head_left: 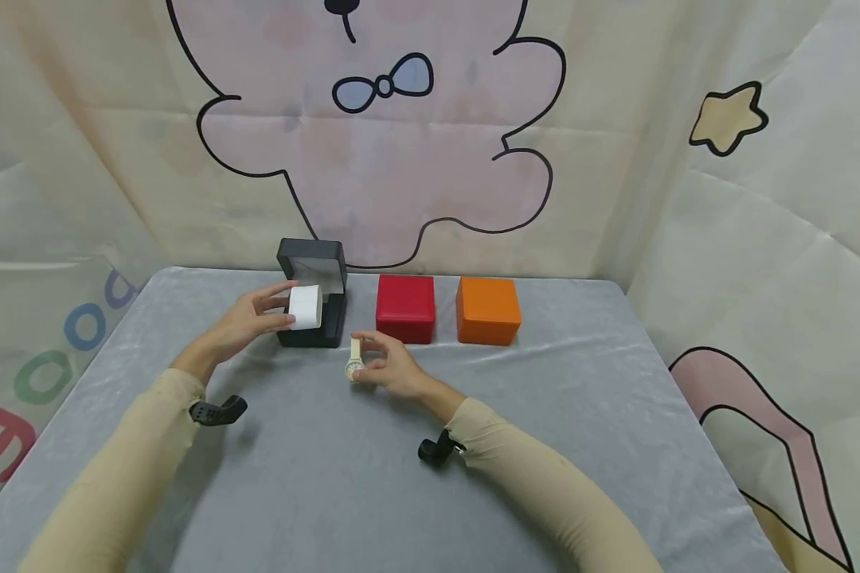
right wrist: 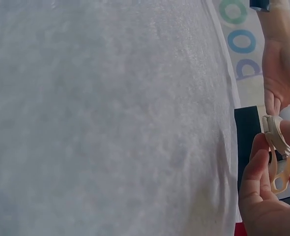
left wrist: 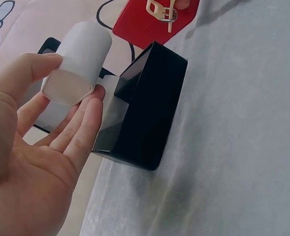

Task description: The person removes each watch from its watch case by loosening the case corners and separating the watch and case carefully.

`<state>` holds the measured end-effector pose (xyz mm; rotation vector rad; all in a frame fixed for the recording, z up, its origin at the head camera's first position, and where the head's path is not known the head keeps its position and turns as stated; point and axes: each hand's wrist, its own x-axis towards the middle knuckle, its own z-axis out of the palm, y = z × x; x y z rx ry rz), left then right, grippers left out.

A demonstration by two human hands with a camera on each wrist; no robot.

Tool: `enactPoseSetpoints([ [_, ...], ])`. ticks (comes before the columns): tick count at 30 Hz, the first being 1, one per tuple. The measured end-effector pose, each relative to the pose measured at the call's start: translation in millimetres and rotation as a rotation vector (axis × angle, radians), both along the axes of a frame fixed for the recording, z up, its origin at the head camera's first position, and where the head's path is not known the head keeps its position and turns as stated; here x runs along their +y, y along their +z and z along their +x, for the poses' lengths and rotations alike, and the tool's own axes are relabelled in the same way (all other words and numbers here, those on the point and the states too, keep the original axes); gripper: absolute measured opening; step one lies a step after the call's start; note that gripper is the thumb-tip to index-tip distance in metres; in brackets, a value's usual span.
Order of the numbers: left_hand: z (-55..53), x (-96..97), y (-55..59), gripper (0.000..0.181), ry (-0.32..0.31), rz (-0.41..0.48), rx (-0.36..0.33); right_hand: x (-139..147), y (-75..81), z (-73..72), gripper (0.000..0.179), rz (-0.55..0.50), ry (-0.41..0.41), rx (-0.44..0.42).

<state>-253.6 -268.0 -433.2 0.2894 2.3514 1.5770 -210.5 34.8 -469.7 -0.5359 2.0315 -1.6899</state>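
Note:
My left hand [head_left: 253,313] grips a white watch cushion [head_left: 305,308] between thumb and fingers. Behind and below the cushion stands a black watch box [head_left: 335,320] with its lid raised; the left wrist view shows the box's open compartment, with the cushion [left wrist: 81,54] outside it. To the right of the box, my right hand [head_left: 399,371] pinches a wristwatch [head_left: 354,360] with a cream strap, held above the table. In the right wrist view the watch [right wrist: 278,140] sits between thumb and fingers, its strap curved and its buckle end hanging loose.
A shut red box [head_left: 405,309] stands right of the black one, just behind my right hand. Farther right is a shut orange box [head_left: 488,311]. Grey cloth covers the table [head_left: 344,485], and printed curtains [head_left: 459,191] hang behind it and at both sides.

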Motion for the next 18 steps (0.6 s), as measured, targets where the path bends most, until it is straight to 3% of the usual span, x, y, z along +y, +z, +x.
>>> enactPoseSetpoints([
  [7,-7.9,-4.2,3.6,0.078,-0.017,-0.008,-0.003,-4,-4.1,-4.6,0.069,-0.014,-0.009,0.003],
  [18,-17.0,-2.7,3.5,0.076,-0.054,-0.161,0.037,-7,-7.8,-8.8,0.07,0.0,-0.021,0.0],
])
